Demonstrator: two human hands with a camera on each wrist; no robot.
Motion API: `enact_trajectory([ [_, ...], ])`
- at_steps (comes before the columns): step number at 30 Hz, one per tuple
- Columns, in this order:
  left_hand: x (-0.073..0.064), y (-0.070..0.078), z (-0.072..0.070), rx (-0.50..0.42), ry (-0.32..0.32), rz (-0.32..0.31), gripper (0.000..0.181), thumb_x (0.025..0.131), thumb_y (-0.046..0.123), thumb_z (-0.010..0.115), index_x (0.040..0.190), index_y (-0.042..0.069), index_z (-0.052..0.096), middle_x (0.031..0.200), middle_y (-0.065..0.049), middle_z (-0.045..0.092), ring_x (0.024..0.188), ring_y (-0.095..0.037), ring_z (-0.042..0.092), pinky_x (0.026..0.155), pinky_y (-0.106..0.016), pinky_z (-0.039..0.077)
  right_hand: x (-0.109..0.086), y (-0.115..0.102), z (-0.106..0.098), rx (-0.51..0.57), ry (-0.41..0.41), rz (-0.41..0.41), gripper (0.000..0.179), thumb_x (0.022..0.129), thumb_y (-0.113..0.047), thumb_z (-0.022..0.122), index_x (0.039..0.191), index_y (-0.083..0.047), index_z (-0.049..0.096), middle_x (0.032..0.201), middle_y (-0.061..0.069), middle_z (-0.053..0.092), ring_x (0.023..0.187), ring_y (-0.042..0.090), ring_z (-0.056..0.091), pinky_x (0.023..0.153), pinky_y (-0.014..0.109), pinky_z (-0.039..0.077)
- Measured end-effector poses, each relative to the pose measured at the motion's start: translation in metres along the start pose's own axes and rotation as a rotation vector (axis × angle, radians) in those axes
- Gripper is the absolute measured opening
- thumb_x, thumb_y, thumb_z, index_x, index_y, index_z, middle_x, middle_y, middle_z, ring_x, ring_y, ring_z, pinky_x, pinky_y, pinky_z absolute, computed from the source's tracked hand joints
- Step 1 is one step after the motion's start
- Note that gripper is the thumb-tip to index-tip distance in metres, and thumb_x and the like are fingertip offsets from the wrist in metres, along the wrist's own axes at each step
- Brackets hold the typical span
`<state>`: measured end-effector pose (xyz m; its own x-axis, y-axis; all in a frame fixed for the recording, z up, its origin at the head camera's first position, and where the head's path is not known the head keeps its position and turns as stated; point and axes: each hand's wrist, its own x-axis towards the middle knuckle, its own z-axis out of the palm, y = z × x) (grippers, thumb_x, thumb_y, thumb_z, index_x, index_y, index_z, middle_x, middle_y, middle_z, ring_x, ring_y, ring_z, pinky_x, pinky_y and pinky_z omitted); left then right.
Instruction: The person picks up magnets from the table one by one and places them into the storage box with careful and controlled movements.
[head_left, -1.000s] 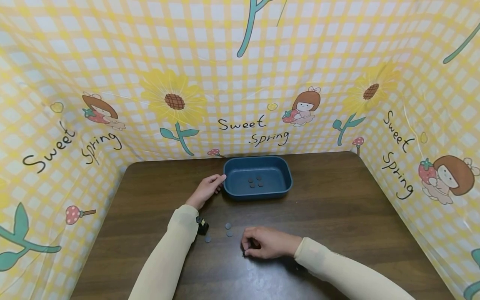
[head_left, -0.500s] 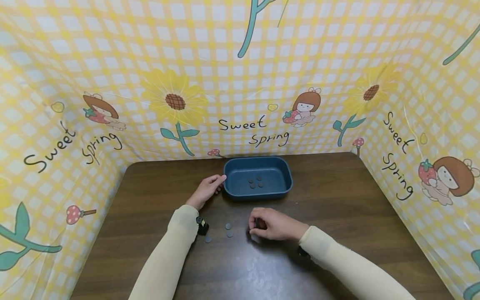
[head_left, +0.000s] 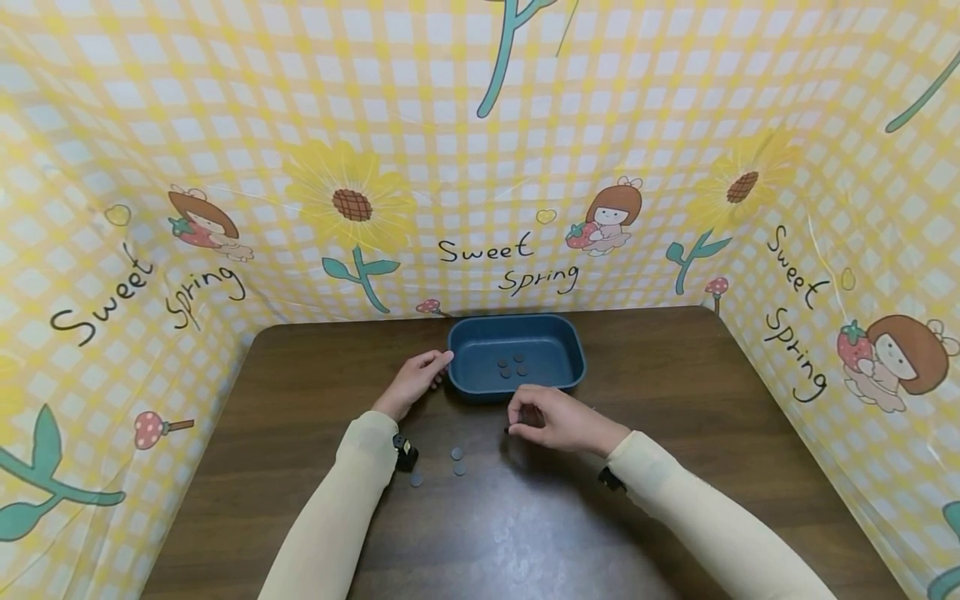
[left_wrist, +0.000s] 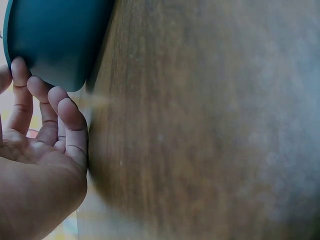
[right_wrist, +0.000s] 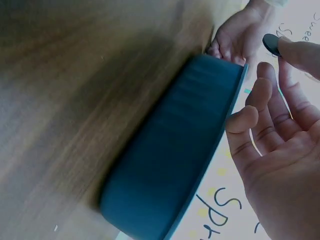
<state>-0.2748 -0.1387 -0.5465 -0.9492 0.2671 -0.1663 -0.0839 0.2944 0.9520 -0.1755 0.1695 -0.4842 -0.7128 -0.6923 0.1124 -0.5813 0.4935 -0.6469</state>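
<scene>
By left and front edges of tray, hands

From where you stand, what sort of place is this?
Probably a screened-off tabletop work area: patterned yellow cloth hangs around three sides of a brown table, where a blue tray holds small dark discs.

I can read "Sweet Spring" three times on the cloth.
It is all in black and looks hand-drawn. The left words climb up, the back words sit almost flat, and the right words slope down. Each time, "Sweet" comes first and "Spring" comes next. In my right wrist view they are tipped over: I see big letters, "Spr," down low, and small letters, "Swee," up in the corner, cut off.
</scene>
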Motion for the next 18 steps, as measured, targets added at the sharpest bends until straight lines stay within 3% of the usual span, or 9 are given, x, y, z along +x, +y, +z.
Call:
enact_trajectory([
  [8,0.0,-0.001,0.0,0.002,0.007,0.0,0.045,0.109,0.054,0.059,0.098,0.012,0.068,0.103,-0.014,0.061,0.093,-0.025,0.056,0.086,-0.036,0.047,0.007,0.006,-0.011,0.027,0.055,-0.007,0.012,0.103,-0.022,0.077,0.102,-0.023,0.065,0.092,-0.009,0.059,0.077,0.013,0.057,0.069,0.028,0.05],
  [18,0.0,0.002,0.001,0.0,0.01,0.004,0.043,0.111,0.049,0.057,0.1,0.009,0.068,0.105,-0.018,0.061,0.093,-0.026,0.056,0.086,-0.036,0.047,0.012,0.017,-0.022,0.067,0.088,0.068,0.011,0.104,-0.023,0.075,0.104,-0.024,0.065,0.098,-0.008,0.062,0.081,0.011,0.058,0.071,0.029,0.051],
])
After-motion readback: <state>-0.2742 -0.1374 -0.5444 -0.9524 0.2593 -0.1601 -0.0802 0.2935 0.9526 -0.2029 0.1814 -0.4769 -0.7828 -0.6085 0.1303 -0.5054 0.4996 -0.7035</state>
